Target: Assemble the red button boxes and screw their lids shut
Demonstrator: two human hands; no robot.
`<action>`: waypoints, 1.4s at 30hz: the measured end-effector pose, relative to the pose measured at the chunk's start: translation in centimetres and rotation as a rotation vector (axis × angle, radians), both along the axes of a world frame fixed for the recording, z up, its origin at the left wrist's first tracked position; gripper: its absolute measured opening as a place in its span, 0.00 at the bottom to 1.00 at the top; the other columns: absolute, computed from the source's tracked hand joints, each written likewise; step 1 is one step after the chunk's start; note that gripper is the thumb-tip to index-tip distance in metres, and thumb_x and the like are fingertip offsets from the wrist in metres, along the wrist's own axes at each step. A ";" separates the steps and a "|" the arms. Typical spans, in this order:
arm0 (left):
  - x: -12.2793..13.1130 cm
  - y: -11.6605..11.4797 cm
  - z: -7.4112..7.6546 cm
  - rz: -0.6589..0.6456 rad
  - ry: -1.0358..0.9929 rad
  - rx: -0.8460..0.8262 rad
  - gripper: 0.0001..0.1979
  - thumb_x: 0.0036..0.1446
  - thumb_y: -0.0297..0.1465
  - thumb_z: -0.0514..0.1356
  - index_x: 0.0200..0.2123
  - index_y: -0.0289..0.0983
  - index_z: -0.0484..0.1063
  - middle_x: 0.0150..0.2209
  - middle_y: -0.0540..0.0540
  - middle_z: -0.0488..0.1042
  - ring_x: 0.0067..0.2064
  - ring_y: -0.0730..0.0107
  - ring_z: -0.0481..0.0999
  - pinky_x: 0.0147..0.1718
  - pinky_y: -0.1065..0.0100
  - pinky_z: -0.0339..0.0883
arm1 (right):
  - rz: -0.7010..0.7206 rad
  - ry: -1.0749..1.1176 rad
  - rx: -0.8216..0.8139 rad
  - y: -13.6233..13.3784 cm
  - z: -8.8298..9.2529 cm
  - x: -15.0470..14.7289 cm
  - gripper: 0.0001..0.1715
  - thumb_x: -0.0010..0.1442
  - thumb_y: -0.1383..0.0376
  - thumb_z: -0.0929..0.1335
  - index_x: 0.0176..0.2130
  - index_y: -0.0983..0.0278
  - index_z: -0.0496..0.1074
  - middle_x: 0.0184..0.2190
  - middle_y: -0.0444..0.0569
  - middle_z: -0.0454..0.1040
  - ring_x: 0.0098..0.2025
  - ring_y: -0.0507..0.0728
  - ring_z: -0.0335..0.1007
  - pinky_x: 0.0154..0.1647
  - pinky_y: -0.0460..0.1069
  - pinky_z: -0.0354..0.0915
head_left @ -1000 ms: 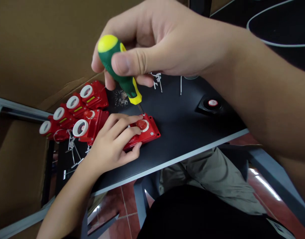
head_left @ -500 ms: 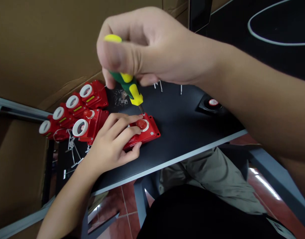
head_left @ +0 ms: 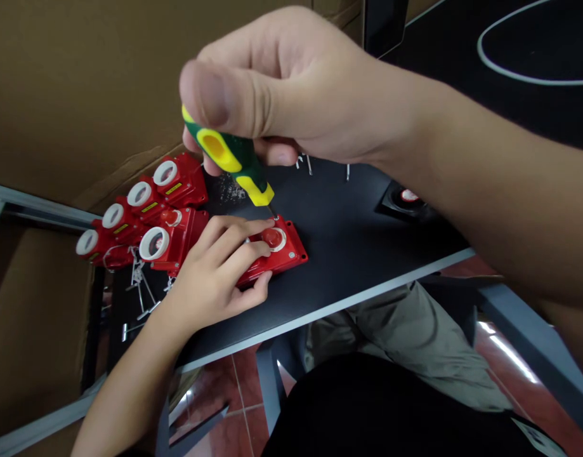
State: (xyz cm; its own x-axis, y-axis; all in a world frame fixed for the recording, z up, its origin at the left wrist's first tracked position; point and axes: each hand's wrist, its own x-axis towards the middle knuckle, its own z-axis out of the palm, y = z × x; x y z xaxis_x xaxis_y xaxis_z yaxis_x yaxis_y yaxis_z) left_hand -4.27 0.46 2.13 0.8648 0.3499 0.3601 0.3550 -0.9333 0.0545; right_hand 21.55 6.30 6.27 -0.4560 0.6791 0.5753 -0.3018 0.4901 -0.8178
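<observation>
My right hand (head_left: 272,89) is wrapped round a green and yellow screwdriver (head_left: 231,158), its thumb along the handle. The screwdriver slants down, with its tip at a screw on the upper corner of a red box (head_left: 287,251). That box lies on the black table and has a round red dome in a white ring. Across the box's left part lies my left hand (head_left: 224,266), fingers on its top and thumb along its near side, holding it against the table. The palm hides the box's left end.
Several red boxes with white round rims (head_left: 154,244) stand at the left. Metal T-shaped pieces (head_left: 139,289) lie below them. Pale shavings (head_left: 231,189) are behind the box. A black part (head_left: 401,200) sits to the right; cardboard (head_left: 82,95) rises behind.
My right hand has turned about the screwdriver, and the handle now leans further to the left, showing more of its green and yellow side. My left hand and the box have stayed in place.
</observation>
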 end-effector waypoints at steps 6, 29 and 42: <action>0.1 0.0 0.1 -0.001 0.002 -0.013 0.14 0.68 0.27 0.72 0.54 0.42 0.75 0.62 0.37 0.86 0.56 0.46 0.83 0.55 0.45 0.82 | -0.164 0.075 -0.089 -1.4 0.8 -1.1 0.33 0.66 0.67 0.85 0.31 0.59 0.60 0.28 0.32 0.53 0.33 0.45 0.65 0.34 0.42 0.61; -0.1 0.0 0.0 -0.012 0.005 -0.006 0.14 0.69 0.27 0.71 0.54 0.41 0.73 0.62 0.34 0.86 0.57 0.45 0.81 0.55 0.43 0.83 | 0.083 0.001 -0.150 -1.5 1.1 -0.3 0.34 0.78 0.43 0.72 0.35 0.68 0.73 0.31 0.40 0.80 0.37 0.46 0.80 0.40 0.41 0.73; -0.5 0.6 -0.4 0.046 -0.157 -0.175 0.27 0.65 0.36 0.79 0.59 0.42 0.71 0.64 0.33 0.80 0.64 0.43 0.85 0.61 0.42 0.84 | -0.041 0.165 -0.161 -1.7 0.6 -1.6 0.42 0.53 0.39 0.86 0.32 0.59 0.62 0.29 0.41 0.81 0.31 0.53 0.83 0.26 0.45 0.71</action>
State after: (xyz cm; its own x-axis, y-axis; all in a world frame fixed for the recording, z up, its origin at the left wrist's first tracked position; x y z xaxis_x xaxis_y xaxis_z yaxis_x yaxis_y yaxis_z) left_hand -4.77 1.07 1.78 0.7847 0.4566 0.4192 0.3715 -0.8878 0.2716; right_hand 19.91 4.63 6.92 -0.3349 0.7842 0.5224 -0.4202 0.3719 -0.8277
